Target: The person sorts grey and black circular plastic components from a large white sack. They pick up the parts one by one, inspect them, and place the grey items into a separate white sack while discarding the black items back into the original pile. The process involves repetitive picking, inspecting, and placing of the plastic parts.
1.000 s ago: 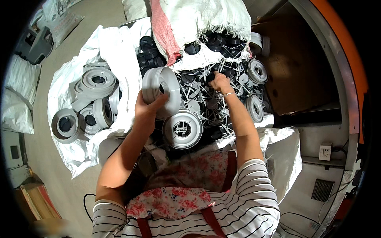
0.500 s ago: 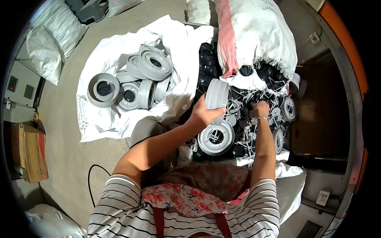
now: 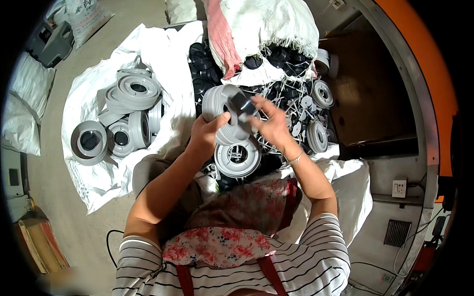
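Note:
My left hand [image 3: 204,134] grips a grey plastic ring [image 3: 211,101], tilted on its side, its thumb at the centre hole. In my right hand [image 3: 274,126] is a black round cap [image 3: 242,103], held close to the ring's open face. The fingers of that hand are slightly smeared by motion. Whether cap and ring touch, I cannot tell. Just below my hands another grey ring [image 3: 225,166] lies flat on the pile. Black caps [image 3: 201,64] and thin pale plastic sprues [image 3: 284,98] are heaped beyond and beside my hands.
On the left, a white sack [image 3: 79,106] lies spread with several grey rings [image 3: 138,93], some with black centres. A full woven sack [image 3: 281,24] spills black parts at the back. More grey rings [image 3: 317,136] sit at the pile's right edge, beside a brown panel [image 3: 380,98].
My right hand has come up from the pile with a black cap and moved left to the grey ring. My left hand has turned the ring's hole toward it. The view has shifted right.

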`<act>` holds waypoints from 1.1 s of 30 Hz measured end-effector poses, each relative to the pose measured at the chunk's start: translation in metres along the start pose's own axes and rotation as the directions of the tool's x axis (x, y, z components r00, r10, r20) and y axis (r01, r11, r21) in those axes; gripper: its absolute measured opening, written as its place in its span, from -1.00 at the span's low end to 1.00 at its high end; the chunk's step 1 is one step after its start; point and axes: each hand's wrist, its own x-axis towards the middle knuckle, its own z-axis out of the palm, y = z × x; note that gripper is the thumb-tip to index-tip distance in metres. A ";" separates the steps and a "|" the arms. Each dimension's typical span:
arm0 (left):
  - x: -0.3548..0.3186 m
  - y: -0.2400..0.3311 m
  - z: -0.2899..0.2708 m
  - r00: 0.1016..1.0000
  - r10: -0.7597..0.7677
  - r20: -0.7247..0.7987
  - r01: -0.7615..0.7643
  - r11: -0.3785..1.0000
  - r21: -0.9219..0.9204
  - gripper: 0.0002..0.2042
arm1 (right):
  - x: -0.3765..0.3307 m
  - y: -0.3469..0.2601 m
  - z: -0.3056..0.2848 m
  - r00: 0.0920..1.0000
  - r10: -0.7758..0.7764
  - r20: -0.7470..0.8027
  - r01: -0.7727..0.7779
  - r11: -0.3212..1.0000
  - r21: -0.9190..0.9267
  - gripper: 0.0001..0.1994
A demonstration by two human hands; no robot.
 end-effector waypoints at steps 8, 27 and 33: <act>-0.008 0.015 -0.007 0.977 0.033 0.209 -0.088 0.962 0.257 -0.79 | -0.008 -0.065 -0.020 0.984 0.148 0.098 -0.150 0.989 0.006 -0.27; -0.013 0.021 0.018 0.933 -0.325 0.156 0.342 0.935 -0.098 -0.79 | -0.016 -0.047 -0.036 0.481 0.594 0.644 -0.867 0.428 0.253 -0.37; -0.019 0.013 0.015 0.945 -0.323 0.049 0.323 0.946 0.006 -0.64 | -0.031 -0.026 0.001 0.957 0.220 0.189 -0.256 0.947 0.192 -0.25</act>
